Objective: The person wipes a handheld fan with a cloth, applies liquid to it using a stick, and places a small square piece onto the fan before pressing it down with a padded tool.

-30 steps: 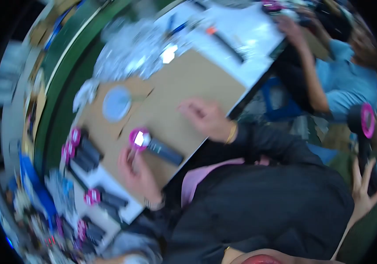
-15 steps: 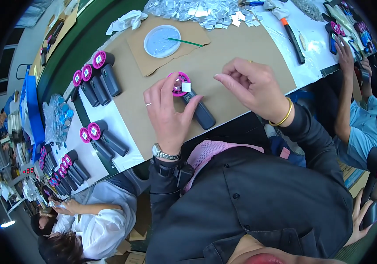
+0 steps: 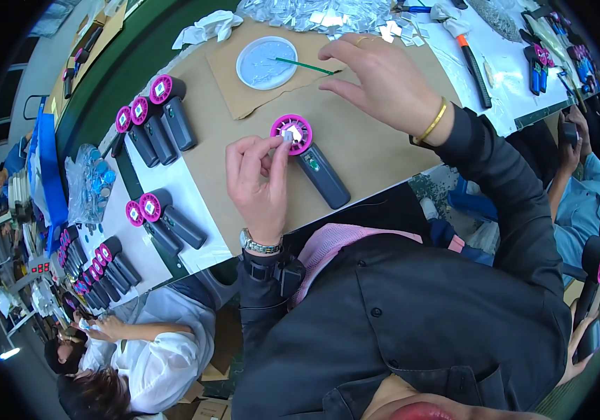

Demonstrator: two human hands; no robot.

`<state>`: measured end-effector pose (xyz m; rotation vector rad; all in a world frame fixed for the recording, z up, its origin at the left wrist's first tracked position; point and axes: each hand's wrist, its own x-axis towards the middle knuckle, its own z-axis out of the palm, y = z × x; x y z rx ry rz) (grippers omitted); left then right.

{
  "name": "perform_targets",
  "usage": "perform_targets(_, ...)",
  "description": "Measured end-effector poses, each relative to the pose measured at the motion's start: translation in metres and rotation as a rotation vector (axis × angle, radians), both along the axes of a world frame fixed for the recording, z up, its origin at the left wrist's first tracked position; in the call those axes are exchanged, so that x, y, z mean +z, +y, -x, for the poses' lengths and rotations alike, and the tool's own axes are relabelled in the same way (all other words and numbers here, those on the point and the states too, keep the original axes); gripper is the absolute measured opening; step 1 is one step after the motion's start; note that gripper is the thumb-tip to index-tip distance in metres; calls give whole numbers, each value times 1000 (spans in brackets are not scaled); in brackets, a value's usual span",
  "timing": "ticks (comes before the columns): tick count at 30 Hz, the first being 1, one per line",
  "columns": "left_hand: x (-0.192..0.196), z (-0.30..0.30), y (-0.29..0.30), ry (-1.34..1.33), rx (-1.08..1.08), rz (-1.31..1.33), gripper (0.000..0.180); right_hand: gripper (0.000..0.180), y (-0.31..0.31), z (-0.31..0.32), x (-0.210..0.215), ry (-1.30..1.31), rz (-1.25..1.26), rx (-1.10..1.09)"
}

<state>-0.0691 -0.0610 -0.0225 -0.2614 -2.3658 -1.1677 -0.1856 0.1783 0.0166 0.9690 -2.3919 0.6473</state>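
Sitting at the brown cardboard sheet (image 3: 377,140) mid-frame, I've got a handheld fan (image 3: 309,158) with a dark grey handle and magenta head lying on it. My right hand (image 3: 377,80) hovers top centre, fingers spread loose, holding nothing. My left hand (image 3: 261,183) pinches a small silvery square (image 3: 290,134) against the fan head. White dish (image 3: 267,61) with a green stick (image 3: 305,66) sits upper centre.

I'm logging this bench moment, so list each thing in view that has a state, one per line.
left hand: fingertips pinched on the small silver piece at the pink ring head.
right hand: open, fingers spread, hovering above the cardboard, holding nothing.
handheld device: lying flat on the cardboard sheet.
white dish: upright, green stick resting across its rim.
finished devices: lying in a row.
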Motion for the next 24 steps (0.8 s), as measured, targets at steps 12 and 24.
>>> perform_targets(12, -2, -5, 20, -113, -26, -287, 27, 33, -25, 21, -20, -260, -229, -163)
perform_targets(24, -15, 2, 14, 54, -49, -89, 31, 21, -17, 35, -21, -511, 287, -177)
